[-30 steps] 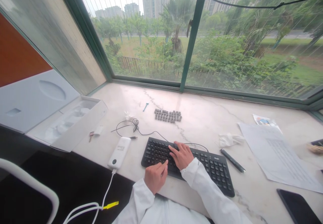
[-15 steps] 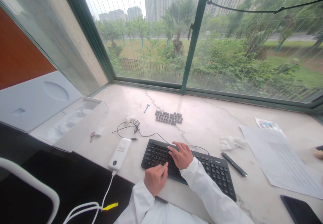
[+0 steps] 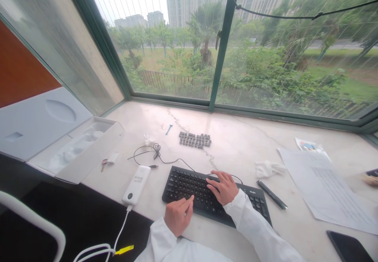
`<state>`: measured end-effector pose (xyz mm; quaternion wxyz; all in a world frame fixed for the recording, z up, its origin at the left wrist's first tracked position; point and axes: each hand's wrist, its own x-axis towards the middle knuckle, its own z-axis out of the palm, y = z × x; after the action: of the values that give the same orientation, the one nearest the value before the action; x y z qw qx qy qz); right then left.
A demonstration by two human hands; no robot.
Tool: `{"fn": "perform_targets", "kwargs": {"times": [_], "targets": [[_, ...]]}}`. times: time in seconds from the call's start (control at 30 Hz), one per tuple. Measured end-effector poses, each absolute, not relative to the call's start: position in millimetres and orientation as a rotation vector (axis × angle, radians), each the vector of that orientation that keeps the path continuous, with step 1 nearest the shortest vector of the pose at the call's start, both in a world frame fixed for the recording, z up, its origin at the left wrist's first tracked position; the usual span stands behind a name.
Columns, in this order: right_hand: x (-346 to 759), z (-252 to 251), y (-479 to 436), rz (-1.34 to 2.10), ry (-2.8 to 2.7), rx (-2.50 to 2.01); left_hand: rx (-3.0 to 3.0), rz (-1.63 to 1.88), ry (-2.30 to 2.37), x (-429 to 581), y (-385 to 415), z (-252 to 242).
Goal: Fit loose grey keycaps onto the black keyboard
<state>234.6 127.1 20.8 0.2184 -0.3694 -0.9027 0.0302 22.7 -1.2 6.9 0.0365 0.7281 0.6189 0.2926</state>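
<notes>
Pale counter (image 3: 236, 147) below the window (image 3: 222, 49), black keyboard (image 3: 183, 183) lying on it: left hand (image 3: 178, 216) half-curled at its near edge, forefinger out, right hand (image 3: 224, 188) loosely spread, blocking its middle, both empty. Small grey pieces (image 3: 195, 140) sit beyond the keyboard, power bank (image 3: 137, 185) left, pen (image 3: 271, 194) right; farther left, an open white box (image 3: 85, 159) shows clear plastic (image 3: 72, 147) inside.

One keyboard (image 3: 202, 199), two hands (image 3: 178, 216) at it. Left of keyboard: one power bank (image 3: 137, 184), one opened box (image 3: 88, 155). Beyond keyboard: one slim blue tool (image 3: 169, 129), dozens of small dark pieces (image 3: 195, 140), too small for exact count. Right of keyboard: one pen (image 3: 272, 194), one phone (image 3: 350, 247), at least one printed sheet (image 3: 327, 187).
</notes>
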Motion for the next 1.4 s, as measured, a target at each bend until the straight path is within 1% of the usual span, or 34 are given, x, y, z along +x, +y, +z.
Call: {"fn": "perform_targets", "kwargs": {"times": [0.17,0.3,0.4,0.57,0.73,1.07,1.4], "targets": [[245.2,28.1,152.7,0.137,-2.461,-1.072,2.287,0.9,1.889,22.3,-2.1,4.9],[248.7,30.9,208.1,0.144,-2.293,-1.345,2.297,0.94,1.883,22.7,-1.1,2.9],[240.5,33.6,256.3,0.233,-2.329,-1.516,2.337,0.957,1.849,22.7,-0.1,0.9],[209.7,39.0,322.9,0.26,-2.379,-1.543,2.307,0.986,1.875,21.5,0.7,-0.4],[178.5,41.5,367.0,0.267,-2.469,-1.592,2.3,1.007,1.896,21.6,-0.4,1.1],[147.8,31.5,398.5,0.247,-2.694,-1.621,2.319,1.066,1.949,21.8,-0.3,-6.5],[138.1,26.5,412.2,0.281,-2.715,-1.584,2.334,1.046,1.954,22.0,1.2,-6.1]]}}
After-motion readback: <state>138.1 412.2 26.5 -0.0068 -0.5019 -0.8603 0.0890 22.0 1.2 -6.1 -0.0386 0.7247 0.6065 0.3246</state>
